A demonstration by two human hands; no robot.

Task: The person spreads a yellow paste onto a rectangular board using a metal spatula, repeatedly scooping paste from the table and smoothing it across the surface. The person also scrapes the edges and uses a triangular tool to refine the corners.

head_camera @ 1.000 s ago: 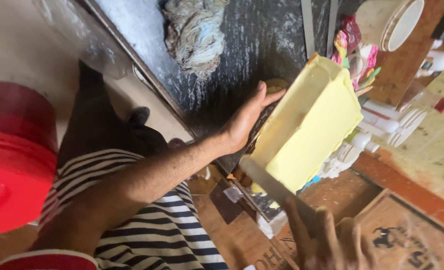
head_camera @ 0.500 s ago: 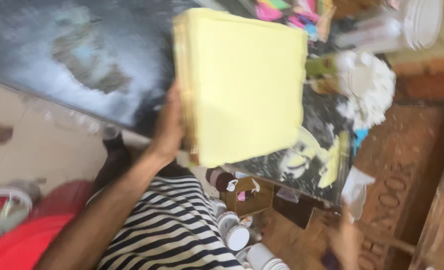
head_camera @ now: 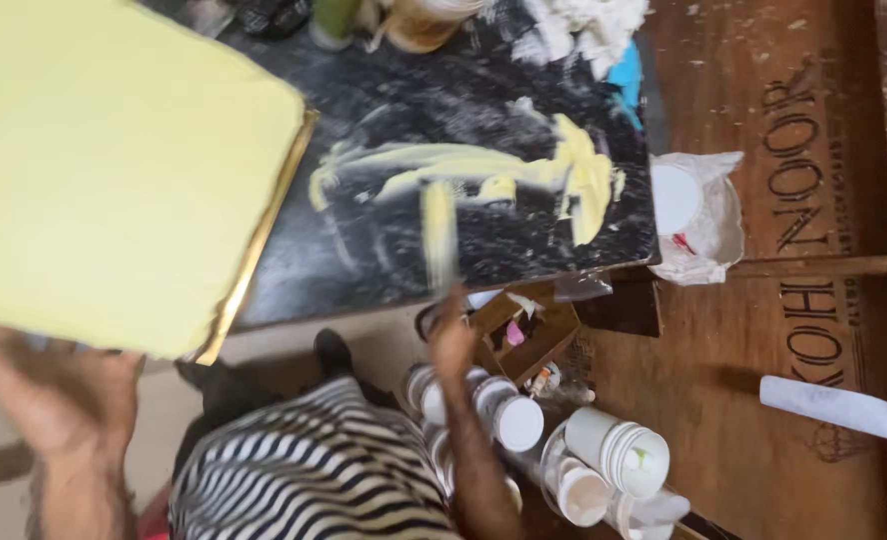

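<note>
A large square canvas [head_camera: 114, 170], painted pale yellow with a gold edge, fills the upper left. My left hand [head_camera: 59, 400] grips its lower edge from below and is motion-blurred. My right hand [head_camera: 454, 335] reaches up to the near edge of a dark slab [head_camera: 484, 90]. It holds a narrow, blurred palette knife [head_camera: 440, 240] coated in yellow. The blade lies over the smears of yellow paint [head_camera: 574, 170] on the slab. My black-and-white striped shirt [head_camera: 304, 470] shows at the bottom.
Several white paint jars [head_camera: 514, 420] and stacked cups [head_camera: 619, 455] stand on the floor by a small cardboard box [head_camera: 524, 330]. Right of the slab are a plastic bag with a white lid [head_camera: 694, 210], wooden boards [head_camera: 814, 120] and a white strip [head_camera: 834, 405]. A white rag [head_camera: 584, 25] lies at the slab's far end.
The view has swung, so the yellow canvas now sits at the upper left. My right hand has come up to the slab with the knife over the yellow paint.
</note>
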